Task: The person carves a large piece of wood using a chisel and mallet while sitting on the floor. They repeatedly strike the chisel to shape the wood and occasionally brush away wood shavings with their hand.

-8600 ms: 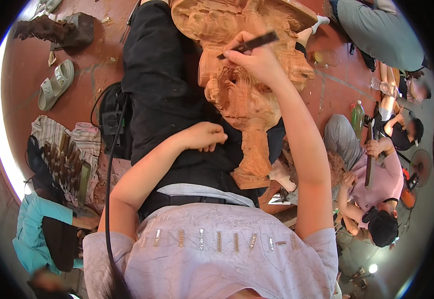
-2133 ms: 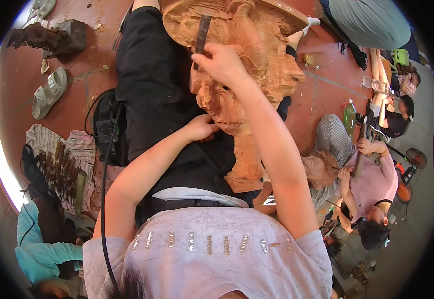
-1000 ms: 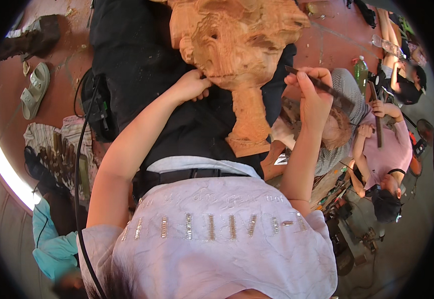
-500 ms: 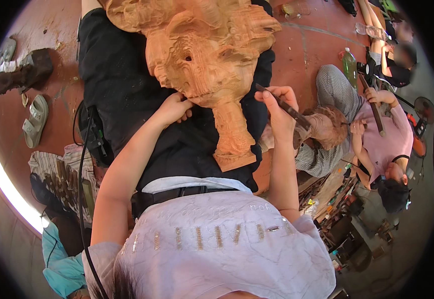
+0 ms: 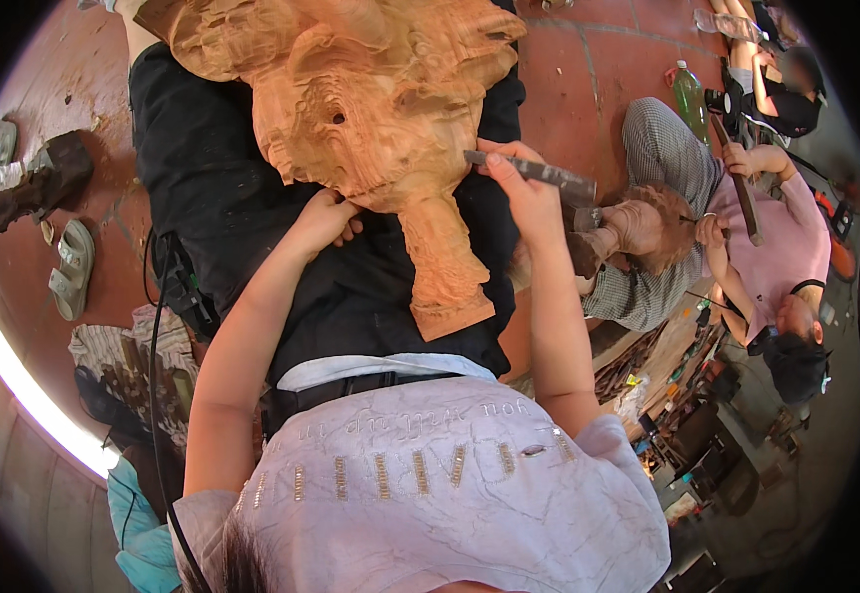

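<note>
A large orange-brown wood carving [image 5: 371,109] lies across my lap, its rough, ridged surface pierced by a small dark hole. Its narrower neck ends in a flat, squared foot [image 5: 455,316] pointing toward my waist. At the carving's lower left edge, my left hand [image 5: 325,219] is closed with curled fingers; whatever lies inside them is hidden. On the right side of the neck, my right hand [image 5: 521,188] grips a dark wooden stick [image 5: 563,181]. The stick's thin end touches or overlaps the carving's edge, and its thicker end points right.
To my right sits a co-worker [image 5: 781,222] holding a stick over a brown carved piece [image 5: 657,232]. A green bottle [image 5: 689,99] stands beyond. Sandals [image 5: 72,267], a dark wood chunk [image 5: 59,173] and a tool roll [image 5: 133,366] lie left. A black cable [image 5: 156,395] hangs near my left arm.
My right hand and its stick have shifted left and up, and the stick now lies flatter, against the carving's edge. The whole view has shifted slightly; my left hand stays at the carving.
</note>
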`<state>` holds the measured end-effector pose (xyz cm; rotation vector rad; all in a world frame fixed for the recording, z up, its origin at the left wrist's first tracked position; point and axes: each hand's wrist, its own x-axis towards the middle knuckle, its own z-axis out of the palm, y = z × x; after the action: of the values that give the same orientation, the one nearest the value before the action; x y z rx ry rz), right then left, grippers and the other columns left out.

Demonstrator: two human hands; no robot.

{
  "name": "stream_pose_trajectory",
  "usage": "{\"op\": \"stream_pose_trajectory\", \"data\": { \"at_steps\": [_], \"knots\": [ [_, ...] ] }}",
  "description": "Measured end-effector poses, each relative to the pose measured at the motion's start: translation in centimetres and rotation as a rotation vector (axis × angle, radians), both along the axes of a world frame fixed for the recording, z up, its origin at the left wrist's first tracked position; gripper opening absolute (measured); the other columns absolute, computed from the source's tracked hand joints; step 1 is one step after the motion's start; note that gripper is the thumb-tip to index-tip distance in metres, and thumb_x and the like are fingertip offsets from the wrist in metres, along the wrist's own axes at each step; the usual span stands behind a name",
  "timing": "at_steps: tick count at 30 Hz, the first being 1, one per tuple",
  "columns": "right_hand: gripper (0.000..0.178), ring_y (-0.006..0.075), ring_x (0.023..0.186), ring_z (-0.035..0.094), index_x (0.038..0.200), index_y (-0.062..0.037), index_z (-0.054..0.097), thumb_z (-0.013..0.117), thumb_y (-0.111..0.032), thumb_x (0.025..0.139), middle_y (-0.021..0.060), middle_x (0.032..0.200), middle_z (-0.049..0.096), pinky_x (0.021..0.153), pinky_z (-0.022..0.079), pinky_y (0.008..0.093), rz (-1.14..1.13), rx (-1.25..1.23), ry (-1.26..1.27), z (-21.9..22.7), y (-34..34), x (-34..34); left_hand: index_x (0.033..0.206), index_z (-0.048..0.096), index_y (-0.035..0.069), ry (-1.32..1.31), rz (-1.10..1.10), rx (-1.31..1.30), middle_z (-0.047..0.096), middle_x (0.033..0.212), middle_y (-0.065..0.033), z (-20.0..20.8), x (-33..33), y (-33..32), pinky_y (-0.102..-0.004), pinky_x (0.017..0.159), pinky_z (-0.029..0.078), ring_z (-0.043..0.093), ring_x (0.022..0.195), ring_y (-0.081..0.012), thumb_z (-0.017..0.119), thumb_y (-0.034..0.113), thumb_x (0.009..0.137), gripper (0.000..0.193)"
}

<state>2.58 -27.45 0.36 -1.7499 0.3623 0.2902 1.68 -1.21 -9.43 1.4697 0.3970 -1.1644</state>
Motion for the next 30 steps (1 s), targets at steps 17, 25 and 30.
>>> {"op": "stream_pose_trajectory", "data": {
  "at_steps": [17,25,30],
  "knots": [
    [0.020,0.0082,0.060,0.046,0.079,-0.0018,0.059,0.063,-0.020,0.085,0.0004,0.059,0.049,0.055,0.037,0.0261,0.302,-0.445,-0.204,1.7,0.4,2.5,0.102,0.055,-0.003,0.036,0.017,-0.011,0.060,0.072,-0.0074,0.1,0.3,-0.1,-0.0232,0.043,0.040,0.053,0.053,-0.0111,0.048,0.014,0.090,0.022],
    [0.015,0.0087,0.063,0.046,0.082,-0.0020,0.061,0.064,-0.017,0.084,-0.0002,0.064,0.050,0.058,0.039,0.0259,0.443,-0.402,0.118,4.0,0.3,5.6,0.103,0.055,-0.002,0.027,0.019,-0.025,0.060,0.072,-0.0066,0.0,0.3,0.0,-0.0230,0.043,0.040,0.053,0.053,-0.0107,0.049,0.015,0.090,0.022],
    [0.015,0.0104,0.071,0.048,0.084,-0.0035,0.062,0.066,-0.018,0.082,0.0014,0.073,0.052,0.065,0.041,0.0271,0.605,-0.435,0.096,4.5,0.1,6.8,0.104,0.055,0.000,0.044,0.036,0.000,0.059,0.071,-0.0052,-0.3,0.1,-0.1,-0.0223,0.043,0.039,0.053,0.053,-0.0096,0.052,0.020,0.091,0.025]
  ]
}}
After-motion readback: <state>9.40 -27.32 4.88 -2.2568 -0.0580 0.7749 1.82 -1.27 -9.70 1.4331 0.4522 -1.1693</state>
